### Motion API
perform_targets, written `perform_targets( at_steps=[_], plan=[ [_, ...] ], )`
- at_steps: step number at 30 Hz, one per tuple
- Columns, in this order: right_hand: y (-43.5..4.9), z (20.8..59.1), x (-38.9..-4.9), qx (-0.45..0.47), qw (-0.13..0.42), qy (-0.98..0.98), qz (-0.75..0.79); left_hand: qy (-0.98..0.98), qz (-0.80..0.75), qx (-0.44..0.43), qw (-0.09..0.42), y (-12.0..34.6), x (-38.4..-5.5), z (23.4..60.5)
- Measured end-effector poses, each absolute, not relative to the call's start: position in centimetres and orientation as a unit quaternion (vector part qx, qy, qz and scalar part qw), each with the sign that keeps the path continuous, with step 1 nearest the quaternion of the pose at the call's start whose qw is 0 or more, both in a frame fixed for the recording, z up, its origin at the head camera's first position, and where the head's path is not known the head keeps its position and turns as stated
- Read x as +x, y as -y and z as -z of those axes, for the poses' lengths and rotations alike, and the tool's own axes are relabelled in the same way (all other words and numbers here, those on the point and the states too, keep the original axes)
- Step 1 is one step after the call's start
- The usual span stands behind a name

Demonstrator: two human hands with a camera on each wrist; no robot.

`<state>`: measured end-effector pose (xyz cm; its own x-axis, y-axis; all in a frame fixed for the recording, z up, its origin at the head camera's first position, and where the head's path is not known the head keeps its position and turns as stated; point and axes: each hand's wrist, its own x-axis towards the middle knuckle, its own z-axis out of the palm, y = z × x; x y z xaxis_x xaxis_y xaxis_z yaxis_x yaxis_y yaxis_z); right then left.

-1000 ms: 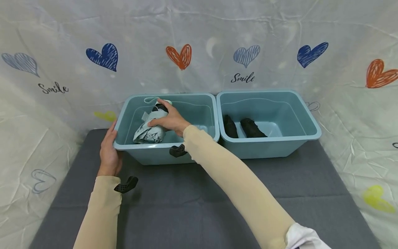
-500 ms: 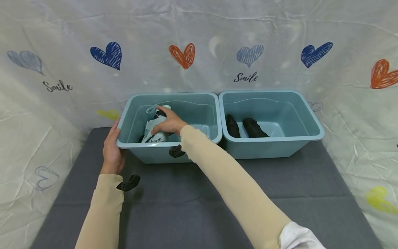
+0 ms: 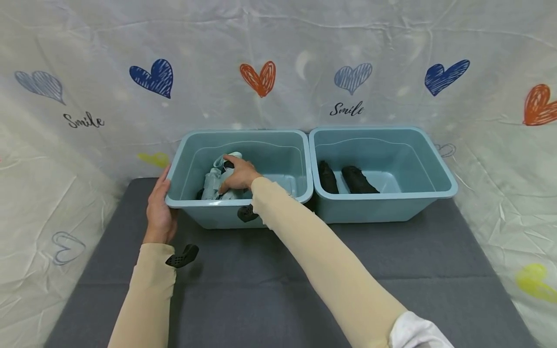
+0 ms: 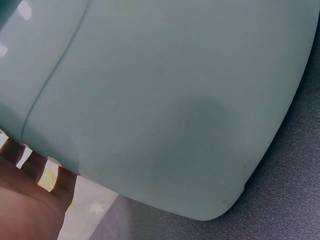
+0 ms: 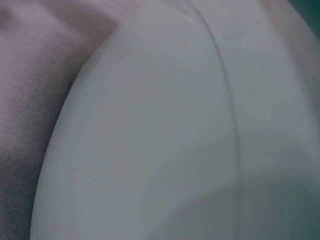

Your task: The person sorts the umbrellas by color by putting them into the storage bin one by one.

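In the head view, my right hand [image 3: 239, 175] is down inside the left blue bin [image 3: 235, 203], thumb and fingers around a pale blue-grey folded umbrella [image 3: 230, 194] with a black part and a wrist loop [image 3: 219, 162]. Much of the umbrella is hidden by the hand and the bin's front wall. Another pale bundle [image 3: 211, 182] lies close to its left, with a dark bit [image 3: 199, 194] beside that. My left hand [image 3: 160, 212] rests against the bin's left end, fingers extended up to the rim. The right wrist view shows mostly the bin's outer wall [image 5: 140, 125].
A matching blue bin [image 3: 387, 209] stands to the right, holding two dark rolled bundles [image 3: 327, 178] at its left side. Both bins sit on a dark grey cloth [image 3: 278, 299], near a pale hanging sheet [image 3: 209, 38] printed with hearts.
My right hand has lowered the pale umbrella deeper into the left bin, and the pale bundle beside it has come into sight. The left hand stays at the bin's end.
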<state>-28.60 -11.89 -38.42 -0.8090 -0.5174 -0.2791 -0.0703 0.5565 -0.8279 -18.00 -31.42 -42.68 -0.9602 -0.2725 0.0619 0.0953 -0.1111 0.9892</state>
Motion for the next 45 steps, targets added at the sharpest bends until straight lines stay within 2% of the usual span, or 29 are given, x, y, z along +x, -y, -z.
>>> perform_targets(
  at_steps=[4, 12, 15, 19, 24, 32, 38, 42, 45],
  plan=[
    [11.9, 38.3, -28.4, -0.177, 0.274, -0.838, 0.437, 0.655, 0.742, 0.069, 0.128, 31.5, -17.9, 42.7],
    [11.9, 38.2, -28.7, -0.166, 0.388, -0.768, 0.482, 0.659, 0.737, 0.066, 0.131, 31.2, -18.3, 42.7],
    [12.0, 38.3, -28.8, -0.167, 0.396, -0.766, 0.477, 0.661, 0.736, 0.064, 0.133, 31.1, -18.5, 42.6],
    [11.8, 38.0, -28.6, -0.171, 0.375, -0.767, 0.491, 0.661, 0.736, 0.063, 0.136, 31.1, -18.5, 42.6],
    [10.7, 37.0, -28.1, -0.183, 0.326, -0.759, 0.534, 0.661, 0.737, 0.057, 0.133, 31.1, -18.6, 42.7],
    [6.7, 35.3, -26.7, -0.23, 0.234, -0.794, 0.511, 0.66, 0.74, 0.061, 0.12, 31.3, -19.5, 42.5],
    [2.3, 35.5, -22.7, -0.307, 0.098, -0.824, 0.466, 0.651, 0.747, 0.082, 0.105, 31.7, -19.0, 42.2],
    [-1.2, 35.8, -19.1, -0.36, -0.003, -0.824, 0.437, 0.674, 0.719, 0.107, 0.128, 31.8, -17.7, 41.8],
    [-4.3, 36.6, -16.9, -0.369, -0.061, -0.826, 0.422, 0.747, 0.635, 0.128, 0.148, 31.7, -16.2, 41.5]
  ],
)
